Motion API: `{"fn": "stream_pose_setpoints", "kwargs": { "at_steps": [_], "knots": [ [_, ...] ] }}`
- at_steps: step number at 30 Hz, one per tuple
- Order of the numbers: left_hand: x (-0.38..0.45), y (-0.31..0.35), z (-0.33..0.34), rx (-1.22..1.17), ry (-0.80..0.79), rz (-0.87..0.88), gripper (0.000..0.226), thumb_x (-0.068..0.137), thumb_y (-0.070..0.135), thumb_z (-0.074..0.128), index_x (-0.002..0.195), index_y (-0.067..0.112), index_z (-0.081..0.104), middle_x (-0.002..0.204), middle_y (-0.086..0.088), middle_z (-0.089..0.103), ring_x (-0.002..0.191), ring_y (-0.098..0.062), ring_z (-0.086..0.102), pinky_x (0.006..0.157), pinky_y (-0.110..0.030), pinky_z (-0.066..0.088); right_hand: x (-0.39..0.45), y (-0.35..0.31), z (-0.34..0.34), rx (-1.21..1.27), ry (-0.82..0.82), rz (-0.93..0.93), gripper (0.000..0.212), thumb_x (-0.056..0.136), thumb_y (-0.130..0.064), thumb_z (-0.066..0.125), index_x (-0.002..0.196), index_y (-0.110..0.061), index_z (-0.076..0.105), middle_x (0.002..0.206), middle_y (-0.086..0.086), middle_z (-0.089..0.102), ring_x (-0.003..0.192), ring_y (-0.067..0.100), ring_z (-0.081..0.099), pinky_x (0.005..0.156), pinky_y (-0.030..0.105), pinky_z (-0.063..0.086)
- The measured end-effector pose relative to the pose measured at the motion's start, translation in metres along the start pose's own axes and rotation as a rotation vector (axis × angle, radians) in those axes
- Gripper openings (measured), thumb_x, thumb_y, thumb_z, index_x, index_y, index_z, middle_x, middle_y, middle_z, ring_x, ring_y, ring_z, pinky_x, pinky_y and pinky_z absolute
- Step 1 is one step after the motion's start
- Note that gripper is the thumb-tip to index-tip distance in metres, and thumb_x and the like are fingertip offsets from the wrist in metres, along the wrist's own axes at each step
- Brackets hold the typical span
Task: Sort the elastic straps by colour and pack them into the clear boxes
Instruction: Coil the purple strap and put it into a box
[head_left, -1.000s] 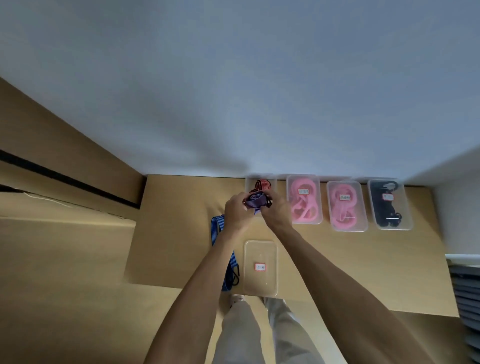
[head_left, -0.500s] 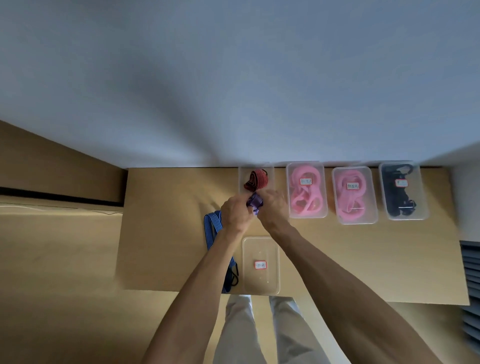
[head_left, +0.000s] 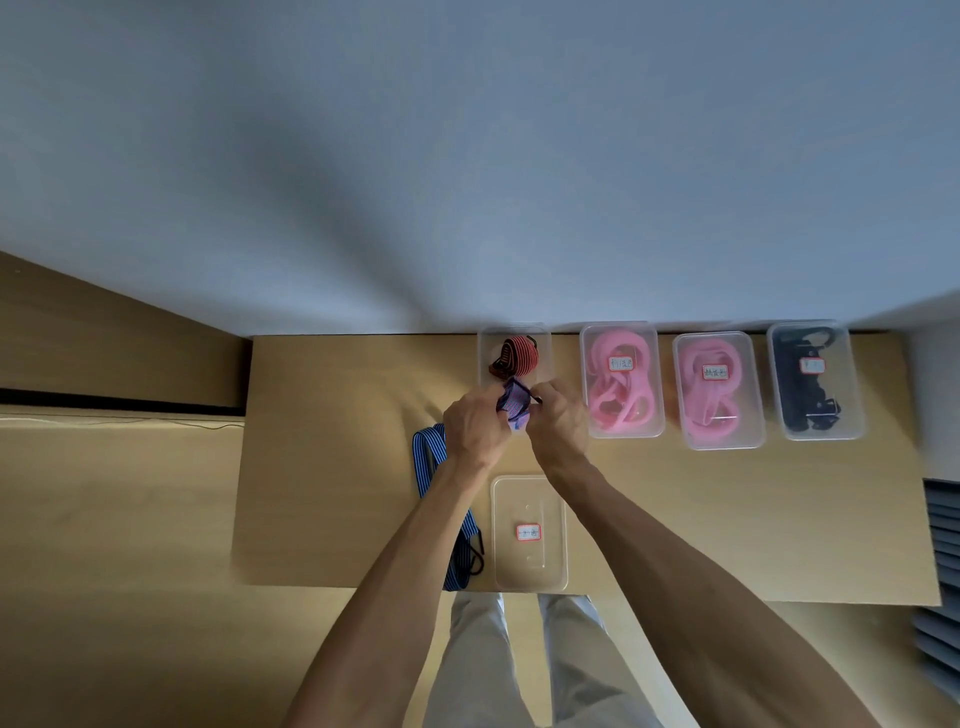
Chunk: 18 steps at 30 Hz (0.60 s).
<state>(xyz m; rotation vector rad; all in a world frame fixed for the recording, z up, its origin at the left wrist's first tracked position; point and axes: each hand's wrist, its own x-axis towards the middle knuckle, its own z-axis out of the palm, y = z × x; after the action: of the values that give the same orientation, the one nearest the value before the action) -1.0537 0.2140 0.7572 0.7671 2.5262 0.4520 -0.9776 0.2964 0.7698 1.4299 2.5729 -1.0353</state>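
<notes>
A light wooden surface (head_left: 332, 493) stands against a pale grey-blue wall (head_left: 467, 156). Left of it runs a tan panel (head_left: 104, 338) with a dark horizontal gap (head_left: 119, 402) beneath it. The floor (head_left: 104, 597) below is a similar tan. At the right edge, a stack of grey slatted pieces (head_left: 943, 571) shows. Light beige trouser legs (head_left: 478, 665) appear below the surface's near edge.

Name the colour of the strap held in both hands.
Purple with fine reddish stripes, the strap, seen in the head view.
</notes>
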Motion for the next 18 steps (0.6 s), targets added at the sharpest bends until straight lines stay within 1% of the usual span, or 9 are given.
{"fn": "stream_pose_setpoints", "kwargs": {
  "at_steps": [1,2,3,5,8,11,13,15,18],
  "knots": [
    [0.0,-0.001,0.001,0.001,0.001,0.0,0.024,0.083,0.008,0.061,0.105,0.014,0.066,0.095,-0.011,0.07,0.088,-0.038,0.065,0.071,-0.041,0.048,0.001,-0.002,0.0,-0.032,0.008,-0.021,0.022,0.071,0.014,0.062,0.088,0.004,0.071,0.087,0.022,0.065,0.077,0.041,0.06,0.06,0.042,0.042],
    [-0.001,-0.003,0.001,0.001,0.005,0.005,0.025,0.084,0.007,0.061,0.107,0.015,0.067,0.098,-0.01,0.069,0.09,-0.037,0.065,0.072,-0.041,0.048,0.003,-0.002,0.001,-0.067,0.029,-0.044,0.019,0.067,0.015,0.066,0.082,0.004,0.071,0.078,0.021,0.064,0.073,0.04,0.06,0.06,0.04,0.039],
    [-0.002,-0.004,0.002,0.002,0.008,0.015,0.025,0.085,0.007,0.061,0.108,0.015,0.068,0.1,-0.009,0.069,0.091,-0.036,0.065,0.072,-0.041,0.048,0.005,-0.002,0.001,-0.13,0.036,-0.061,0.017,0.067,0.012,0.068,0.08,0.002,0.072,0.076,0.018,0.064,0.077,0.038,0.06,0.064,0.039,0.037],
    [-0.002,-0.006,0.004,0.016,0.002,0.041,0.025,0.086,0.008,0.062,0.108,0.015,0.071,0.106,-0.007,0.067,0.091,-0.033,0.065,0.072,-0.04,0.047,0.009,0.003,0.003,-0.295,-0.043,-0.069,0.014,0.077,0.002,0.065,0.088,-0.004,0.073,0.085,0.01,0.068,0.097,0.034,0.054,0.077,0.039,0.033],
    [0.005,-0.005,0.003,0.045,-0.032,0.031,0.023,0.089,0.013,0.064,0.111,0.015,0.071,0.105,-0.007,0.067,0.093,-0.033,0.065,0.072,-0.039,0.046,0.013,0.01,0.009,-0.388,-0.081,-0.07,0.02,0.075,0.006,0.061,0.087,-0.004,0.073,0.088,0.01,0.065,0.099,0.033,0.049,0.079,0.04,0.033],
    [0.009,-0.006,0.002,0.066,-0.048,0.041,0.025,0.091,0.017,0.063,0.114,0.016,0.071,0.108,-0.007,0.067,0.092,-0.032,0.065,0.072,-0.038,0.046,0.009,0.006,0.017,-0.41,-0.021,-0.063,0.018,0.07,0.005,0.06,0.08,-0.003,0.072,0.085,0.012,0.063,0.095,0.034,0.049,0.078,0.042,0.036],
    [0.006,-0.006,0.001,0.084,-0.056,0.058,0.022,0.092,0.019,0.061,0.112,0.017,0.069,0.107,-0.006,0.067,0.09,-0.032,0.065,0.071,-0.037,0.045,0.005,0.007,0.02,-0.402,-0.004,-0.072,0.017,0.068,0.004,0.064,0.082,-0.003,0.071,0.091,0.012,0.065,0.099,0.035,0.051,0.085,0.043,0.037],
    [0.004,-0.005,0.0,0.071,-0.053,0.059,0.019,0.088,0.019,0.063,0.107,0.017,0.067,0.103,-0.004,0.068,0.088,-0.031,0.065,0.07,-0.036,0.046,-0.002,0.012,0.02,-0.322,0.056,-0.126,0.024,0.059,0.009,0.069,0.08,-0.002,0.071,0.094,0.012,0.068,0.101,0.038,0.057,0.09,0.047,0.042],
    [0.005,-0.003,-0.002,0.063,-0.029,0.083,0.024,0.085,0.013,0.06,0.108,0.016,0.065,0.106,-0.002,0.067,0.088,-0.031,0.064,0.07,-0.037,0.047,-0.007,0.018,0.018,-0.213,0.156,-0.221,0.035,0.05,0.019,0.069,0.079,-0.001,0.072,0.092,0.013,0.07,0.093,0.039,0.065,0.088,0.053,0.05]
  ]
}}
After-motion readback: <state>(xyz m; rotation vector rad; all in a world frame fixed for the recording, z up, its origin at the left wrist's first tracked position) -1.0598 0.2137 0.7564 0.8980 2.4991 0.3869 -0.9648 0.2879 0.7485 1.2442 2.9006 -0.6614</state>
